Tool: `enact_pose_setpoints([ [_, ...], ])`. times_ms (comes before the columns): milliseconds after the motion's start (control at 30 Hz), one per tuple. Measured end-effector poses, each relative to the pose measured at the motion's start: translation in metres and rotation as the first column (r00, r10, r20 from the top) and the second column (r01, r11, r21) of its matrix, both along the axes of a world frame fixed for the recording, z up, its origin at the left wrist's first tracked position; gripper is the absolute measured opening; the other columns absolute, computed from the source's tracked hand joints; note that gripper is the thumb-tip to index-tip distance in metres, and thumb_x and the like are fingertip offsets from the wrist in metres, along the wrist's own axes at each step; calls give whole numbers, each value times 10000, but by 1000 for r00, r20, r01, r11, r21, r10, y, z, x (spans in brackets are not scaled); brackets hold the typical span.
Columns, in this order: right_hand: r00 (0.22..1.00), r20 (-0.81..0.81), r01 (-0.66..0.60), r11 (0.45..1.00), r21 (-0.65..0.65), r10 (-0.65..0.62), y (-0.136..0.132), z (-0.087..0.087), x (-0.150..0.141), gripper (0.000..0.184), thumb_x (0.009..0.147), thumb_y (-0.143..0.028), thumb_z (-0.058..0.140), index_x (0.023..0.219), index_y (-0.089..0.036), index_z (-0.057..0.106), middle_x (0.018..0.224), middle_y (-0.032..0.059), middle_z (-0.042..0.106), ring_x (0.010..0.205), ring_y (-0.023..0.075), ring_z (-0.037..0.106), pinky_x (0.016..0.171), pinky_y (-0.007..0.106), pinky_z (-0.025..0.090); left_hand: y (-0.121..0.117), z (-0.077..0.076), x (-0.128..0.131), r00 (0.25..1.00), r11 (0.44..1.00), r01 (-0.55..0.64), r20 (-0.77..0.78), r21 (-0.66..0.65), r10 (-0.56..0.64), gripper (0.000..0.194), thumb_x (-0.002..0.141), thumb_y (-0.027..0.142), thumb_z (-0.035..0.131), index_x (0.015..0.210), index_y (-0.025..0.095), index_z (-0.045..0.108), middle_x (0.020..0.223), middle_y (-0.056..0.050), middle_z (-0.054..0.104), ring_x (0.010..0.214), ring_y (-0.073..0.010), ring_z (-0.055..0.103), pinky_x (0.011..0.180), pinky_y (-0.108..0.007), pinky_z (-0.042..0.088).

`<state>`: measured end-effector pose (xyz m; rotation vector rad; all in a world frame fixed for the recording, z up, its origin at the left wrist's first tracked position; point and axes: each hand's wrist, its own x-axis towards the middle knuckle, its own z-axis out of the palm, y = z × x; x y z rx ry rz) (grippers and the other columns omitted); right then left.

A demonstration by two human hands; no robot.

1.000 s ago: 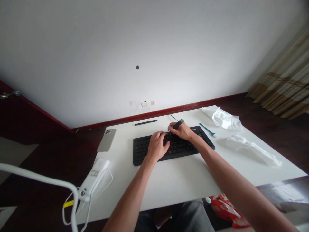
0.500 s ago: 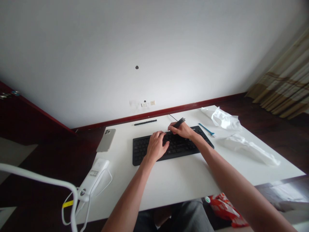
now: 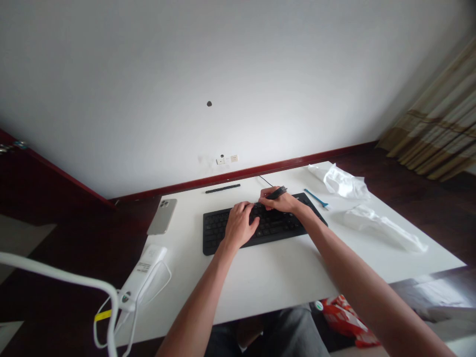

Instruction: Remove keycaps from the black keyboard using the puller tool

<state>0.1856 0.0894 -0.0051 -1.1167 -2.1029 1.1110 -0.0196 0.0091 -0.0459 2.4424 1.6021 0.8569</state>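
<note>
A black computer keyboard (image 3: 215,233) lies on the white table, slightly angled. My left hand (image 3: 241,223) rests on its middle with the fingers spread over the keys and the thumb apart. My right hand (image 3: 280,201) grips a slim black tool (image 3: 277,193) like a pen, its rear end sticking up past the knuckles. The tool's working tip is hidden by my fingers at the keyboard's back edge, close to the left fingertips. Beyond the keyboard lies a row of small black pieces (image 3: 223,189), possibly keycaps. A small blue brush (image 3: 316,198) lies to the right.
Crumpled white plastic wrappers (image 3: 340,181) lie at the right of the table (image 3: 275,277). A phone (image 3: 162,216) and a white device with a cable (image 3: 143,275) are on the left. A white curved stand (image 3: 67,272) crosses the lower left. A red bag (image 3: 345,320) sits below the table.
The black tool's rear end has tipped lower and to the right as my right hand turned. My left hand keeps its place on the keyboard. The whole view has shifted slightly.
</note>
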Motion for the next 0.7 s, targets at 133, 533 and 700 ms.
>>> enact_pose_setpoints([
  [133, 998, -14, 66, 998, -17, -66, 1, -3, -3, 212, 860, -345, 604, 709, -199, 626, 570, -3, 665, 534, 156, 618, 547, 245, 469, 0, 0, 0, 1000, 1000, -3, -10, -4, 3, 384, 942, 284, 649, 1313, 213, 579, 1286, -99, 615, 1214, -276, 580, 1087, -457, 475],
  [533, 972, -21, 231, 969, -85, -233, 3, -14, -13, 221, 847, -319, 574, 667, -195, 608, 567, 9, 665, 517, 148, 584, 537, 252, 464, 1, 0, -1, 1000, 1000, 4, -5, -3, -4, 380, 948, 284, 643, 1316, 211, 584, 1283, -95, 614, 1205, -273, 581, 1086, -451, 474],
  [700, 984, 9, 180, 982, 63, -180, -2, -10, -12, 221, 873, -326, 556, 696, -204, 605, 579, -17, 649, 549, 142, 564, 576, 254, 431, 0, -1, 0, 1000, 1000, 2, -4, -1, -2, 380, 946, 284, 644, 1315, 216, 584, 1285, -96, 614, 1217, -277, 578, 1089, -456, 474],
])
